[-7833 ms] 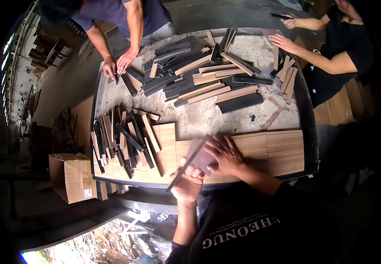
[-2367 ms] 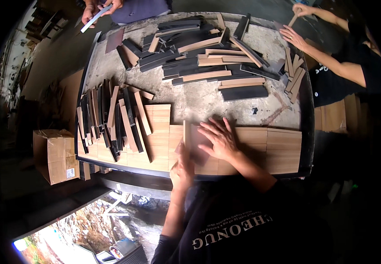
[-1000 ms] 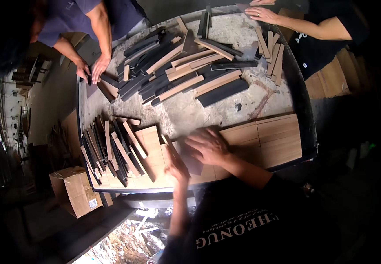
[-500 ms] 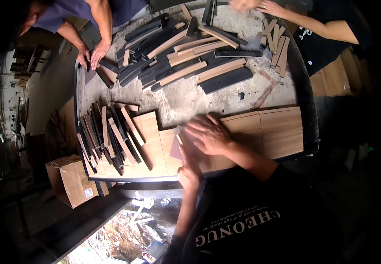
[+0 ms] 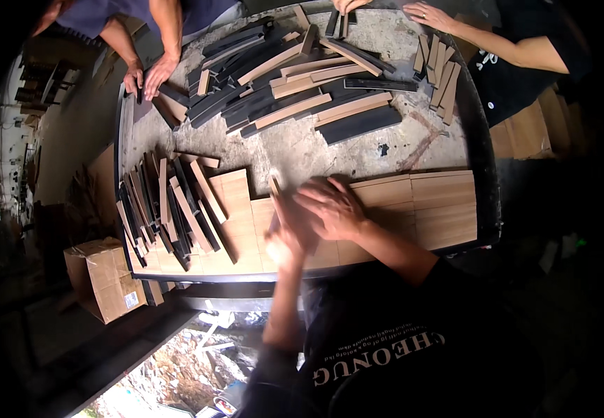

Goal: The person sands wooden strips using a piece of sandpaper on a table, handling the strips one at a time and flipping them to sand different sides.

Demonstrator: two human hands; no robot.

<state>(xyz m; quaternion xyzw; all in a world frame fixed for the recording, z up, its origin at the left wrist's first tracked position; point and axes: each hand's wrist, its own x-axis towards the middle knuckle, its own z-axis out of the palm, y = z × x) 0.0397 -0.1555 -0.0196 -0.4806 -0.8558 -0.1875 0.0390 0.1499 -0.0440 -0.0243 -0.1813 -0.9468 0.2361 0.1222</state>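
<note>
My left hand (image 5: 288, 240) is closed around a short wooden strip (image 5: 274, 187), raised a little and smeared by motion. Beside it, my right hand (image 5: 333, 209) lies flat with its fingers stretched out, pressing on a brownish sheet (image 5: 308, 224) that looks like sandpaper. Most of that sheet is hidden by the two hands. Under them run light wooden boards (image 5: 385, 202) laid side by side along the table's near edge.
Dark and light strips (image 5: 176, 209) lie piled on the boards at left; a larger heap (image 5: 281, 83) fills the table's far half. One co-worker's hands (image 5: 150, 78) work at the far left, another's (image 5: 431, 15) at the far right. A cardboard box (image 5: 103, 279) stands left of the table.
My left hand has lifted the strip off the sheet, tipping it upward and slightly left. My right hand has stayed in place. At the far right, the co-worker's hands have moved apart.
</note>
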